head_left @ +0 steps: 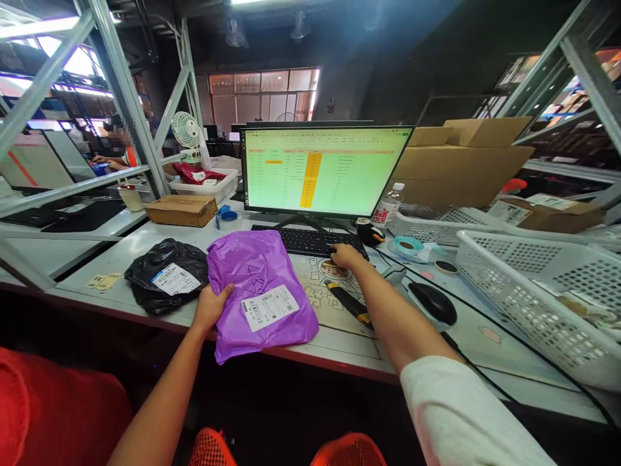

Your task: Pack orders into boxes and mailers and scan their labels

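My left hand (213, 307) grips the left edge of a purple plastic mailing bag (257, 272), thumb on top. The bag carries a white printed label (270, 308) and handwritten black marks, and its lower edge overhangs the desk front. My right hand (347, 256) rests at the right part of a black keyboard (305, 243), fingers bent over the keys and holding nothing. Below that hand lies a black and yellow utility knife (348, 303) on a patterned mat. A black plastic parcel (167, 275) with a white label sits left of the purple bag.
Behind the keyboard stands a monitor (325, 171) showing a spreadsheet. A black mouse (431, 303), a tape roll (407, 246), a bottle (389, 204) and white baskets (533, 278) are at right. A cardboard box (182, 210) stands at left. Another person sits beyond the metal frame.
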A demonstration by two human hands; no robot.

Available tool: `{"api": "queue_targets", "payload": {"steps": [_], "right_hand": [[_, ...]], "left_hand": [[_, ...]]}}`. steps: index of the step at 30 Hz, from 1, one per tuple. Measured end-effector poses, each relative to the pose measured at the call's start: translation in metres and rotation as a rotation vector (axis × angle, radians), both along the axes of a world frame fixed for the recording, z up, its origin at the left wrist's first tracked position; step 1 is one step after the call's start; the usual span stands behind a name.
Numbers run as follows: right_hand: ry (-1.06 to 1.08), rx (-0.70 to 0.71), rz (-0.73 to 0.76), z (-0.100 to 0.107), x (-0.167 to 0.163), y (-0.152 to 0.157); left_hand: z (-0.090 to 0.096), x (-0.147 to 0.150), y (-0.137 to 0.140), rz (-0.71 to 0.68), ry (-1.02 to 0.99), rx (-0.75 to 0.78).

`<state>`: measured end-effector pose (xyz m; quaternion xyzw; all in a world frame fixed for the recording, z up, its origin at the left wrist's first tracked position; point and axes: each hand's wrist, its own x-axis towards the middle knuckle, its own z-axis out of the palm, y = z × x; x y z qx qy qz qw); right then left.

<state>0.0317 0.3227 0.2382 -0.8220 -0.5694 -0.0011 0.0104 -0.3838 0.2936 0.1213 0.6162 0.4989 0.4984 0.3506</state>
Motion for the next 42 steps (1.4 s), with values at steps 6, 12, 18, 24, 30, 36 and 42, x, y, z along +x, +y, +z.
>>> {"api": "queue_targets", "payload": {"steps": [6,12,18,24,30,36,42], "right_hand": [[0.003,0.009,0.185,-0.002,-0.024,-0.070],[-0.037,0.050,0.178,-0.052,-0.021,-0.163],[0.075,0.496,0.105,-0.050,-0.002,-0.183],[0.337,0.434,0.609,-0.015,-0.080,-0.188],[0.223,0.276,0.702,-0.030,-0.141,-0.169],[0.096,0.303,0.562,-0.033,-0.097,-0.164],[-0.105,0.167,0.012,-0.049,0.010,-0.196]], "left_hand": [[0.030,-0.025,-0.028,0.430,0.135,0.478],[0.052,-0.005,-0.068,-0.132,0.591,0.686],[0.045,0.034,-0.077,-0.557,0.741,0.454],[0.037,0.049,-0.025,-0.298,0.784,0.419],[0.024,0.061,-0.018,-0.045,0.482,0.385],[0.017,0.050,-0.024,-0.108,0.440,0.579],[0.031,0.028,-0.033,-0.019,0.762,0.456]]}}
